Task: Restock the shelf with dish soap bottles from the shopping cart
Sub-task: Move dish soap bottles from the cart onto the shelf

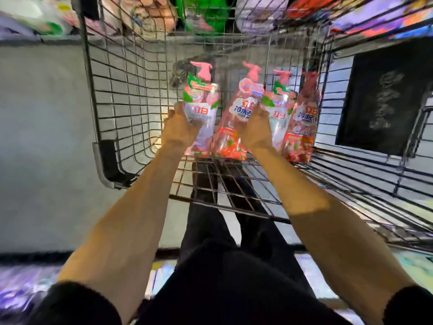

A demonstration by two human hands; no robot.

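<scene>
Several pink-pump dish soap bottles stand in the wire shopping cart (110, 95). My left hand (180, 124) grips the leftmost bottle (201, 99), a clear one with a green and red label. My right hand (254, 129) is wrapped around a bottle in the middle; it covers the gap between a red bottle (236, 113) and a clear bottle (280, 109), and I cannot tell which of the two it holds. A second red bottle (303, 120) stands at the far right against the cart wall.
The left half of the cart basket holds nothing. Shelves with packaged goods (42, 17) run along the top and the upper right (375, 17). A dark mat (382, 99) lies on the grey floor beyond the cart's right side.
</scene>
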